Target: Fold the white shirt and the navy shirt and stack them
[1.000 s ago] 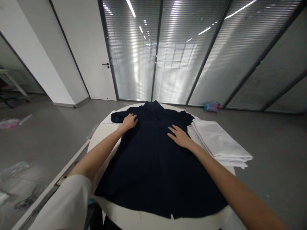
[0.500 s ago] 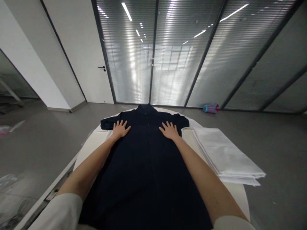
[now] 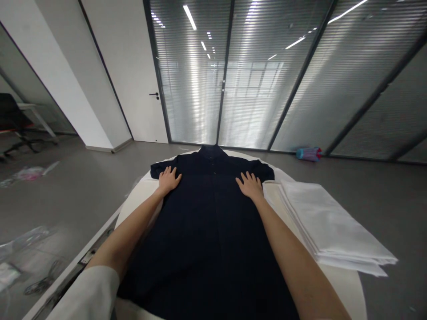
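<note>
A dark navy short-sleeved shirt [image 3: 207, 222] lies spread out front side up, its collar at the far end and its sleeves out to both sides. It rests on a white round-ended table [image 3: 136, 202]. My left hand [image 3: 169, 179] lies flat on the shirt near the left sleeve, fingers spread. Near the right sleeve, my right hand [image 3: 251, 186] presses flat on the cloth at the shirt's side edge, fingers apart. Neither hand grips anything. The shirt's lower end runs toward me, partly out of the frame.
Folded white cloth [image 3: 333, 222] sits on the table's right side, overhanging its edge. A blue and pink object [image 3: 308, 154] lies on the floor by the glass partition [image 3: 250, 89]. Plastic wrapping [image 3: 26, 242] and a cable [image 3: 42, 284] are on the floor at left, with an office chair [image 3: 15, 120] farther back.
The view has turned a little left, so the scene sits farther right. My right hand has slid outward to the shirt's edge; my left hand has shifted slightly toward the left edge.
</note>
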`<state>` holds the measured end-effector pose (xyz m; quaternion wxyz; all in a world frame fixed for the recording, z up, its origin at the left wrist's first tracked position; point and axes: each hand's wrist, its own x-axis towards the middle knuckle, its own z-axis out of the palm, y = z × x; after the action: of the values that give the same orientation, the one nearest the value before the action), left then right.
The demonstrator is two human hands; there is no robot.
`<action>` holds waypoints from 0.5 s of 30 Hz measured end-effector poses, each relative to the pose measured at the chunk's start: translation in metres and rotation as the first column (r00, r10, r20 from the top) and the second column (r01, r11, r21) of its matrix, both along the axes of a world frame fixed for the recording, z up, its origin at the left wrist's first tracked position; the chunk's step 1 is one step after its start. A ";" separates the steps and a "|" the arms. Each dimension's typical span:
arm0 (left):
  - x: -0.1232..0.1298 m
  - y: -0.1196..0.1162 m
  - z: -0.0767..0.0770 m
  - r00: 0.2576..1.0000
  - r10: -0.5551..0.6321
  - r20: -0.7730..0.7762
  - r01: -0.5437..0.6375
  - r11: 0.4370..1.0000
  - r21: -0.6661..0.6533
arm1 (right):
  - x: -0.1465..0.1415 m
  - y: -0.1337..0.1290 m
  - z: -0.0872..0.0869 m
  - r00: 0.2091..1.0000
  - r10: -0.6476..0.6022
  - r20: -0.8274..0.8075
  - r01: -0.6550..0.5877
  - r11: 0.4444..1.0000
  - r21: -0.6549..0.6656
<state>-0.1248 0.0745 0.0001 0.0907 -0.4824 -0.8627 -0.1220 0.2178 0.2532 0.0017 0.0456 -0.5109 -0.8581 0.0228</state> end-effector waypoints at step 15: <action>-0.077 -0.035 0.014 0.780 0.364 0.509 -0.532 0.814 0.234 | 0.001 0.004 -0.003 0.999 0.006 -0.037 -0.005 1.000 0.011</action>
<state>-0.2013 0.0394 0.0140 0.0075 -0.1927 -0.9127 -0.3604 0.2187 0.2575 -0.0015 0.0641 -0.5078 -0.8587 0.0277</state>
